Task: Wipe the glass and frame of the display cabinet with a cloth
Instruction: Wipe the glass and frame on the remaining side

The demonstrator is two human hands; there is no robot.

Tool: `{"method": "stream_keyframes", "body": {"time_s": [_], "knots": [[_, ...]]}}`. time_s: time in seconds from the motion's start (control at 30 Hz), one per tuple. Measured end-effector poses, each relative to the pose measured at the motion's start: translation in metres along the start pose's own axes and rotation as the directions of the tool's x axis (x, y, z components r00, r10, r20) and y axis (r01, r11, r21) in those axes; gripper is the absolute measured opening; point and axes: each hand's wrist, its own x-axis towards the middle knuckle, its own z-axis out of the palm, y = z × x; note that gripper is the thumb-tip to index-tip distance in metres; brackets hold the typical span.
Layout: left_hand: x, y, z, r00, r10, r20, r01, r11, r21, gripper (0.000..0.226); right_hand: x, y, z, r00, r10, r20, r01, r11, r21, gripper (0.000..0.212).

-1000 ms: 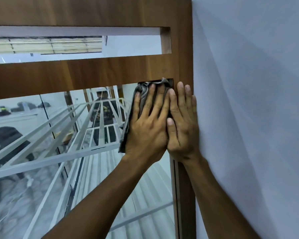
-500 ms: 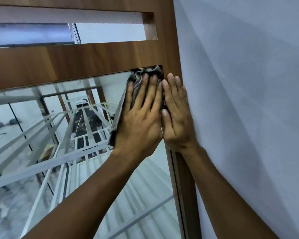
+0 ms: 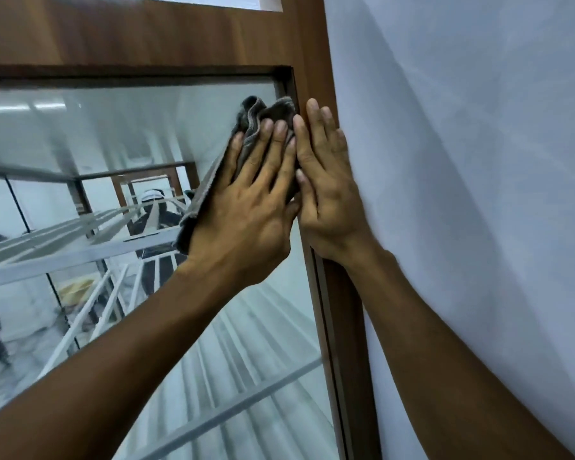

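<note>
A dark grey cloth (image 3: pixel 259 116) is pressed flat against the glass pane (image 3: pixel 113 134) near its upper right corner. My left hand (image 3: pixel 249 207) lies on the cloth with fingers spread, holding it to the glass. My right hand (image 3: pixel 326 190) rests flat beside it, fingers together, on the brown wooden frame (image 3: pixel 312 54) at the pane's right edge, its thumb touching the cloth's edge. The cloth's top sits a little below the frame's top rail. The glass reflects white railings and a person.
A pale painted wall (image 3: pixel 462 161) meets the frame directly on the right. The wide wooden top rail (image 3: pixel 130 31) runs across above the glass. A narrow metal strip (image 3: pixel 329 327) lines the pane's right edge below my hands.
Both hands with the cloth have slid down from the top right corner of the glass, leaving a gap below the top rail. The view has tilted lower.
</note>
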Motion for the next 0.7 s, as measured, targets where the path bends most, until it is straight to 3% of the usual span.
{"method": "stream_keyframes", "body": {"time_s": [0.47, 0.7], "knots": [[-0.022, 0.007, 0.003, 0.993, -0.108, -0.038, 0.109, 0.994, 0.024, 0.08, -0.014, 0.002, 0.009, 0.996, -0.084, -0.035, 0.08, 0.99, -0.114, 0.064], [-0.026, 0.007, -0.003, 0.99, -0.144, -0.004, 0.142, 0.983, -0.112, 0.082, -0.032, 0.002, 0.01, 0.993, -0.112, -0.048, 0.099, 0.97, -0.224, 0.064]]}}
